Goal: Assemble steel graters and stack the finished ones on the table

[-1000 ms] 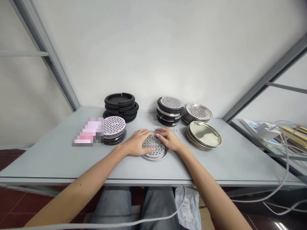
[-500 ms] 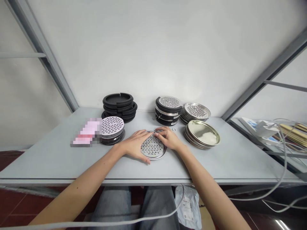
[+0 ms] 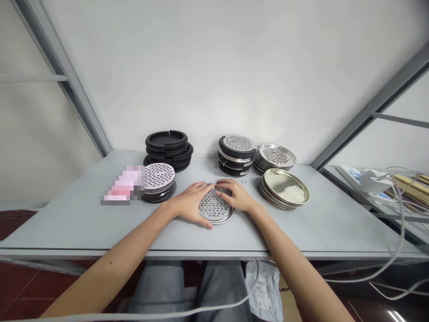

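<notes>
A round metal tray [image 3: 231,215] lies flat near the middle of the table, with a perforated metal disc [image 3: 216,206] set inside it. My left hand [image 3: 191,203] spans its left side, fingers at the far rim and thumb at the near rim, steadying it. On the upper right, my right hand [image 3: 236,195] bends its fingers over the rim, with the thumb lying on the disc. Parts of the rim are hidden under both hands.
Perforated discs [image 3: 158,175] are stacked at left, before black rings [image 3: 167,141]. Behind the tray stands a pile of black-rimmed discs [image 3: 237,152]. Shiny lids [image 3: 284,187] and perforated trays [image 3: 276,155] are stacked at right. A small wire ring [image 3: 244,181] lies nearby. A white cable [image 3: 201,308] crosses below.
The whole view has shifted very slightly. My right thumb has moved a little over the disc; both hands otherwise stay at the tray.
</notes>
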`<move>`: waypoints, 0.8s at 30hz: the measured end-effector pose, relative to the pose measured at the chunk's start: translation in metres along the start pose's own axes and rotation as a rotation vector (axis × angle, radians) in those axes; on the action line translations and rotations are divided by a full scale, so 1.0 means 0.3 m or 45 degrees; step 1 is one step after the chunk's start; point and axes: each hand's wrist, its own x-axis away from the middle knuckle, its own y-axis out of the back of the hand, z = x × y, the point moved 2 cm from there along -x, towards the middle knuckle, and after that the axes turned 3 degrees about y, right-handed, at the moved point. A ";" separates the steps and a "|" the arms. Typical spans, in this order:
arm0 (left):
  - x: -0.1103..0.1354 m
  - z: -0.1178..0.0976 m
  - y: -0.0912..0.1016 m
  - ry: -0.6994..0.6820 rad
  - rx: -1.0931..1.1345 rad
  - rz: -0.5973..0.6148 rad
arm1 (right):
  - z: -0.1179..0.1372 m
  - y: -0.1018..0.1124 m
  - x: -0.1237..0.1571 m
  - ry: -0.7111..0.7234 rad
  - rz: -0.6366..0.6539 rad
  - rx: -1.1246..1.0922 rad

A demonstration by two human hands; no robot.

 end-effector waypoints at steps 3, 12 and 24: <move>-0.001 -0.001 -0.004 0.001 -0.017 -0.012 | 0.002 -0.003 -0.001 0.002 -0.005 -0.008; -0.010 -0.007 -0.013 -0.039 -0.129 -0.138 | 0.000 -0.009 0.002 0.027 0.029 -0.017; -0.012 -0.012 -0.008 -0.068 -0.085 -0.194 | 0.000 -0.002 -0.002 0.104 0.065 0.125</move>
